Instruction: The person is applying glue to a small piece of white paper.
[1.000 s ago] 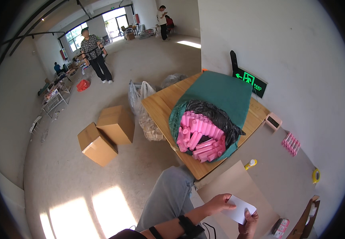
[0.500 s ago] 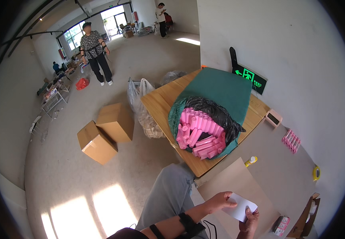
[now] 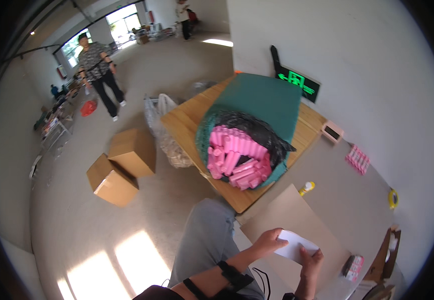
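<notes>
Between my two hands is a small white card [image 3: 293, 247], held over a brown cardboard sheet [image 3: 297, 217] on the grey table. My left hand [image 3: 268, 242] pinches its left end, thumb on top. At the right end, my right hand [image 3: 311, 261] grips it the same way. Left of and beyond the sheet, a green sack [image 3: 262, 102] with a black plastic liner lies on a wooden table [image 3: 182, 120]. Its mouth gapes toward me, showing many pink tubes [image 3: 237, 155].
On the grey table are a yellow bottle [image 3: 306, 188], a pink device with a dark screen [image 3: 332, 131], pink tubes in a row [image 3: 357, 159], yellow tape [image 3: 393, 199] and a small pink-and-white pack [image 3: 353, 267]. Cardboard boxes [image 3: 122, 165] stand on the floor. A person [image 3: 99, 70] walks beyond.
My view has shifted, so the scene sits farther left and higher. Both hands still hold the card, which appears turned slightly. The person at the back has taken a step.
</notes>
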